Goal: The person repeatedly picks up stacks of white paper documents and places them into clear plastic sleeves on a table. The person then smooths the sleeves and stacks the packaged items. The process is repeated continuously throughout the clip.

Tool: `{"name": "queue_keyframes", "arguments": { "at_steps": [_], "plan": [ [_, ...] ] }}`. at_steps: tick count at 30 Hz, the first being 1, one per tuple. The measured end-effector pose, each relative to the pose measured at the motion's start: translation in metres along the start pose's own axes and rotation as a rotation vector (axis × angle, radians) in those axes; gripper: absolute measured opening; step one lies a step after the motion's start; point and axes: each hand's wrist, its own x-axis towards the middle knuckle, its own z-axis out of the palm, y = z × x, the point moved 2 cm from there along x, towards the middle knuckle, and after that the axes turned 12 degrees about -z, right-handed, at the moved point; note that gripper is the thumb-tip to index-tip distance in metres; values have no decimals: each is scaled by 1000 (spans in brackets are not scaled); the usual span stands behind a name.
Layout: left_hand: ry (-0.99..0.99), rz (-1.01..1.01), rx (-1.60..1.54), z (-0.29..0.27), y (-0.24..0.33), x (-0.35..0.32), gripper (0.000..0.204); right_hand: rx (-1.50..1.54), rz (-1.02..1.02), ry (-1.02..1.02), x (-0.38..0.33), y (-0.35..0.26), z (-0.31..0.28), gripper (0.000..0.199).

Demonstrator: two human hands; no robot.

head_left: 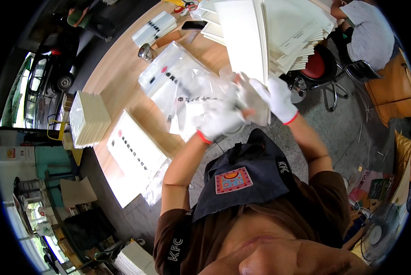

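While both white-gloved hands meet near the middle of the frame, a pale packet [257, 104] is between them, just above the dark apron [256, 178]. The left hand [221, 117] is at the packet's left side, and it is so blurry that I can't tell if its fingers are wide or pinching. The right hand [281, 98] is at the packet's right side, with its fingers reaching up and to the left — I can't tell if they grip it or only touch it. Just left of the packet, clear plastic bags [171, 71] lie on the wooden table [116, 73]. A tall white stack [242, 39] is at the upper middle, and a flat white pack [136, 153] with dark marks is at the lower left of the table. The packet looks light and thin, so it would likely bend if squeezed hard. The bags look soft and slippery — smooth gloves could slide on them. The packet's two long sides seem the best place to hold, with flat, gentle fingers, because its corners might crumple.
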Motion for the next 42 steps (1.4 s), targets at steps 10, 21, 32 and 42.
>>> {"name": "queue_keyframes", "arguments": {
  "at_steps": [10, 21, 32, 42],
  "plan": [
    [-219, 206, -468, -68, -34, -33, 68, -354, -465, -976, -1, -20, 9, 28],
    [471, 557, -86, 13, -80, -78, 20, 1167, 720, -864, -10, 15, 93, 29],
    [470, 262, 15, 1, -30, -34, 40, -103, -371, -560, 0, -47, 173, 33],
    [560, 185, 32, 53, -105, -66, 18, -352, -317, -248, -44, -40, 112, 55]
  ]
}}
